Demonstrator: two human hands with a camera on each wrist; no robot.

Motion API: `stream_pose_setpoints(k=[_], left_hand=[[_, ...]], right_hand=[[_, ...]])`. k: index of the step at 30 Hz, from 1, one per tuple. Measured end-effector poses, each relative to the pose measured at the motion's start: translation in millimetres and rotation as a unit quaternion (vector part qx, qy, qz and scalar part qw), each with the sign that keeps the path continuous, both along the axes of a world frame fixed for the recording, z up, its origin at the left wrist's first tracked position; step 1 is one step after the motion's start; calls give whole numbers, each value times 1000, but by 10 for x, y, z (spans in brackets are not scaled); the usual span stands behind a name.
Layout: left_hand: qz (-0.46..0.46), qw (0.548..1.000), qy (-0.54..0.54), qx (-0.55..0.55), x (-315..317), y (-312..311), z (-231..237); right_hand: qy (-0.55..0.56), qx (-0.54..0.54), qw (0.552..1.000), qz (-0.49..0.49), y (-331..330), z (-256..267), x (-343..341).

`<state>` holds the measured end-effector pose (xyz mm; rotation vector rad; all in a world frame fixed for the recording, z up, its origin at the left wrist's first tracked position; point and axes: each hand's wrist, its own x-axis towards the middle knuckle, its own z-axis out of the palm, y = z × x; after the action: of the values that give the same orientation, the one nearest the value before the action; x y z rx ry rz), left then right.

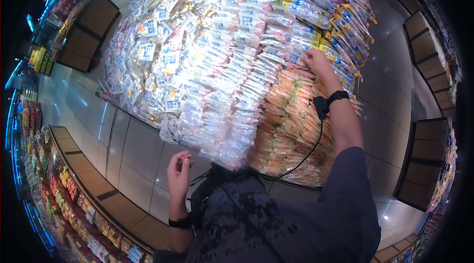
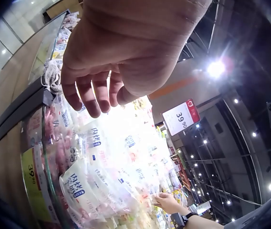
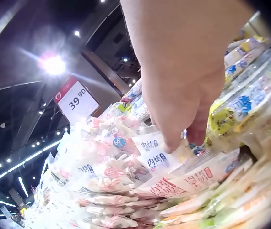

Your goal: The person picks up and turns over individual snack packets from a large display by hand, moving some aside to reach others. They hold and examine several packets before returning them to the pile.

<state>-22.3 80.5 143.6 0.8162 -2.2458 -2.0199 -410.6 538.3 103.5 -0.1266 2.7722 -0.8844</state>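
Observation:
A large heap of wrapped snack packets [image 1: 237,65] fills the middle of the head view. My right hand [image 1: 318,63] reaches over its right side, fingers bent down at white packets with blue print [image 3: 157,160]. In the right wrist view the thumb and fingers of my right hand [image 3: 183,95] pinch the top edge of one packet. My left hand [image 1: 180,171] hovers off the heap's near edge, fingers loosely bent, holding nothing. In the left wrist view my left hand [image 2: 121,57] hangs above white and pink packets [image 2: 78,186].
Orange and green packets [image 1: 291,134] lie at the heap's near right. A bundled white cloth or string [image 1: 169,131] sits at the near left edge. Price signs [image 2: 179,118] stand over the heap. Shelves [image 1: 94,184] line the left, and wooden display stands [image 1: 427,159] the right.

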Motion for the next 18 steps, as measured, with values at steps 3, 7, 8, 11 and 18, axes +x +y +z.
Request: stream_pose_setpoints(k=[3, 7, 8, 11, 18], left_hand=[[-2, 1000, 0, -3, -8, -12, -12], [-8, 1000, -4, -8, -25, -37, -61], [-3, 1000, -3, -9, -37, -37, -53], [-14, 1000, -2, -1, -72, -21, -40], [-15, 1000, 7, -5, -138, -27, 19]], right_hand=[[279, -31, 960, 3, 0, -180, 119], [325, -17, 945, 23, -136, 149, 431], [326, -19, 945, 27, -149, 137, 462], [228, 64, 954, 184, -189, 141, 586], [246, 92, 959, 102, -171, -189, 472]])
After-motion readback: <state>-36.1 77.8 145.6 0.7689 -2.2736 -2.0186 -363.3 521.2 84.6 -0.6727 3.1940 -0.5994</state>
